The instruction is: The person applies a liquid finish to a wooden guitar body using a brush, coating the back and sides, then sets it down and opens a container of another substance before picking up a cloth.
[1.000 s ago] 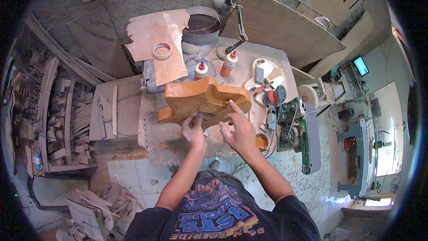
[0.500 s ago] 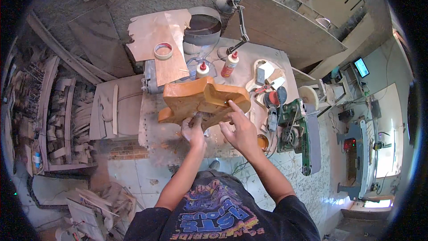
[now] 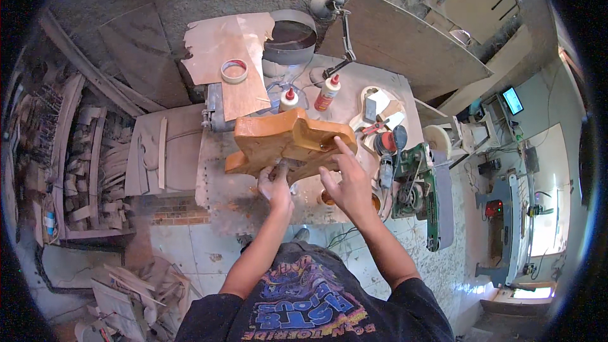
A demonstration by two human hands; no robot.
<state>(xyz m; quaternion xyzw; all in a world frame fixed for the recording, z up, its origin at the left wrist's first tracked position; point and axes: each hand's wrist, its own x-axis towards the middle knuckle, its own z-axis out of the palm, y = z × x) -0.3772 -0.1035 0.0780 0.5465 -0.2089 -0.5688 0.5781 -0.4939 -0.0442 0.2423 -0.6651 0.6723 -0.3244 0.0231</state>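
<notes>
My left hand holds up a glossy amber-brown wooden guitar body, tilted above the workbench. Its fingers are closed round a short bar-like piece at the underside, partly hidden by the hand. At the right end of the body is my right hand, fingers apart and the index finger stretched toward the edge. Whether that fingertip touches the surface, I cannot tell. An amber container is partly hidden beside the right hand.
Behind the body stand two red-capped glue bottles. A tape roll lies on thin wood sheets. To the right are a sander and a green belt machine. A desk lamp stands at the back.
My right hand has shifted slightly right and its index finger has moved up along the body's edge. The left hand keeps its grip, and the guitar body is nearly still.
</notes>
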